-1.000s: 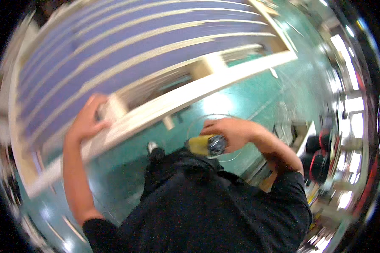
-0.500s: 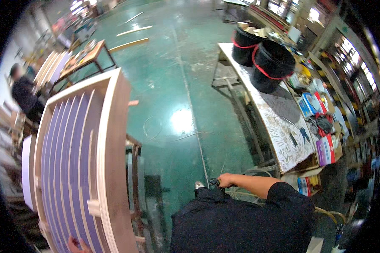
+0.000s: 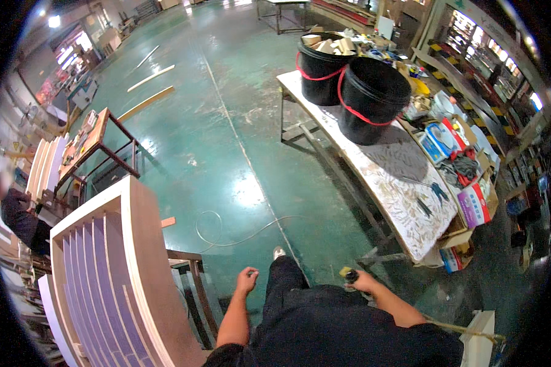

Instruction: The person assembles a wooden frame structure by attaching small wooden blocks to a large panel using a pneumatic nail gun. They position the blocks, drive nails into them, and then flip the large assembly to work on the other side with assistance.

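My left hand [image 3: 246, 280], fingers curled, hangs over the floor right of the slatted wooden frame and apart from it. Whatever its fingers may hold is too small to make out. My right hand [image 3: 365, 282] is closed around a black and yellow hand tool [image 3: 350, 274], held in front of my body left of the long table's near end. The tool's exact kind is not clear. At left stands the large pale wooden frame [image 3: 142, 244], with purple slats [image 3: 98, 263] running lengthwise inside it.
The long white-topped table [image 3: 410, 217] on the right bears two black buckets [image 3: 373, 101] with red handles; the farther holds wood offcuts. Boxes [image 3: 473, 205] crowd its right side. A thin hose [image 3: 239, 241] loops on the green floor. A person [image 3: 21, 211] stands far left beside a workbench [image 3: 86, 144].
My left hand has left the purple slats and swung right, over the floor. The frame has slid left and down in view. The tool in my right hand has shifted right.
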Available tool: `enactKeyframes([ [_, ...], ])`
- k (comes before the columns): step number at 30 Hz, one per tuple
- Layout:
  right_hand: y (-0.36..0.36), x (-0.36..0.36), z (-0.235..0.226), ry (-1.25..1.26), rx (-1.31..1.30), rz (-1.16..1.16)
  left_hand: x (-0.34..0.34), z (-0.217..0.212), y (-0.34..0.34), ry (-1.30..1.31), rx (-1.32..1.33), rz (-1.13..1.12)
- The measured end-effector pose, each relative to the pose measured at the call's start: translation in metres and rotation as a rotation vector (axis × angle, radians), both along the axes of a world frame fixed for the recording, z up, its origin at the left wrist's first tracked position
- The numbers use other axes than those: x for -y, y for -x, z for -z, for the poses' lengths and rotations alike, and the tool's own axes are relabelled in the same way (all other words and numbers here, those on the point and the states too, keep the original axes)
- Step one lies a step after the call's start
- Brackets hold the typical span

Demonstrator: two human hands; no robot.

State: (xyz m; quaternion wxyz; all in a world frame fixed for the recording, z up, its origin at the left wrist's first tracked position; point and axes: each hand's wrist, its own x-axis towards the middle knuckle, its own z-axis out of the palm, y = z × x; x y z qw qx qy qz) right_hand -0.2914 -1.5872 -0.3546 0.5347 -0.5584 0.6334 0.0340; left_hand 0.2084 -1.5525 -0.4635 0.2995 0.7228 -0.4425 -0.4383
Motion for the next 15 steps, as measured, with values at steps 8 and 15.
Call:
enactKeyframes([
  [8, 0.072, 0.091, -0.014, 0.245, -0.587, 0.482, 0.073, 0.107, -0.031, -0.063, 0.072, 0.159],
  [15, 0.19, 0.204, 0.019, 0.557, -0.609, 0.519, 0.184, 0.041, -0.065, -0.236, -0.11, -0.135],
])
